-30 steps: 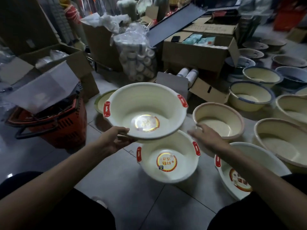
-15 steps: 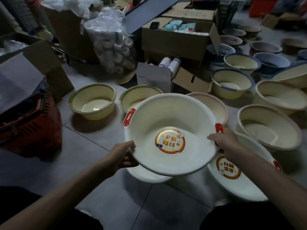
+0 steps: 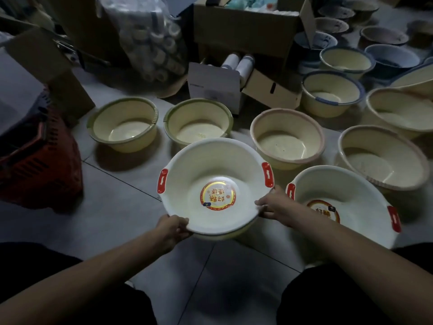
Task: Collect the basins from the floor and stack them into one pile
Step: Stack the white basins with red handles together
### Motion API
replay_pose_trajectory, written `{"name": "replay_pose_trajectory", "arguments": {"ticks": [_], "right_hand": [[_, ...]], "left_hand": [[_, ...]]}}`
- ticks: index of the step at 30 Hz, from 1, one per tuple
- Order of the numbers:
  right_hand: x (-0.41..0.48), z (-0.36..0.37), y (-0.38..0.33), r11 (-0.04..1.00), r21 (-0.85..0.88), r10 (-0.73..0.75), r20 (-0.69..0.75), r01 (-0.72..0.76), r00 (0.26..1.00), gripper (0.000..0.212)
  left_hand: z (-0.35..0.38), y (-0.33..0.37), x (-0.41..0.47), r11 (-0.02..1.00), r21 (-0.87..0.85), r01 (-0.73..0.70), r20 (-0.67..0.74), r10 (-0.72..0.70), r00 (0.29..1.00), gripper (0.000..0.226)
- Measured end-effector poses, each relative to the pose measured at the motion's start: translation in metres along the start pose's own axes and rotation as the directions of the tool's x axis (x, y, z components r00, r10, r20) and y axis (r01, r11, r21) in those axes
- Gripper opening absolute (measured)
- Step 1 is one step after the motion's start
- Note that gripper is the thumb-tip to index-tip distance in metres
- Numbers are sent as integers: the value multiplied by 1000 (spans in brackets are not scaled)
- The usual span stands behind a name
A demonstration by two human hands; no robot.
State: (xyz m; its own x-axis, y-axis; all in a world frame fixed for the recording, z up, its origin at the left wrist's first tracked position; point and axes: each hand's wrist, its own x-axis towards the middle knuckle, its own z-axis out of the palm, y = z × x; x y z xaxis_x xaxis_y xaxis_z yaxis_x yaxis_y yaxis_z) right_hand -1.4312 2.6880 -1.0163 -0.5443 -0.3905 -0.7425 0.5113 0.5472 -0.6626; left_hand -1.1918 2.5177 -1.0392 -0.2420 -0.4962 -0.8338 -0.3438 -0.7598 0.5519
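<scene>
Hanging in mid-air over its twin a second ago; now lowered and nested. Top basin (image 3: 210, 165) seated inside a lower basin (image 3: 218, 236) on the floor (image 3: 112, 207), with only a sliver of the under-rim visible at the near edge. Gripped at the rim by both hands: left hand (image 3: 173, 228) curled round the near-left edge, right hand (image 3: 273, 207) pinching the right edge just below a handle (image 3: 267, 174).

For the task: pile begun, two high. Many basins left to gather, the nearest a matching white basin (image 3: 346, 186) just to the right.

Materials, largest first:
- Floor of smooth grey tile, crossed by dark grout lines.
- Box (image 3: 246, 26) of matte brown cardboard, flaps open, at the back.
- Basket (image 3: 39, 160) of red plastic lattice, far left.
- Basins all round and cream inside, in thin glossy plastic with rolled rims (likely light and easy to nest).
- Green basins (image 3: 123, 113) behind the stack, pink basins (image 3: 287, 127) to the right, blue basin (image 3: 331, 85) further back.
- Handles red, oblong, slotted, set into the rim.
- Sticker (image 3: 218, 195) round, red and gold, flat on the base.
</scene>
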Motion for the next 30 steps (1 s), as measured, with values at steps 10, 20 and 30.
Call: {"name": "replay_pose_trajectory", "arguments": {"ticks": [10, 20, 30], "right_hand": [[24, 8, 37, 954, -284, 75, -88, -97, 993, 33], [50, 37, 100, 939, -20, 341, -73, -344, 937, 61], [61, 72, 80, 964, 204, 182, -40, -170, 982, 61]], "left_hand": [[-21, -14, 23, 934, 346, -88, 79, 64, 995, 36], [-21, -20, 53, 912, 406, 54, 55, -84, 995, 50], [-15, -40, 68, 987, 144, 70, -110, -54, 992, 17]]}}
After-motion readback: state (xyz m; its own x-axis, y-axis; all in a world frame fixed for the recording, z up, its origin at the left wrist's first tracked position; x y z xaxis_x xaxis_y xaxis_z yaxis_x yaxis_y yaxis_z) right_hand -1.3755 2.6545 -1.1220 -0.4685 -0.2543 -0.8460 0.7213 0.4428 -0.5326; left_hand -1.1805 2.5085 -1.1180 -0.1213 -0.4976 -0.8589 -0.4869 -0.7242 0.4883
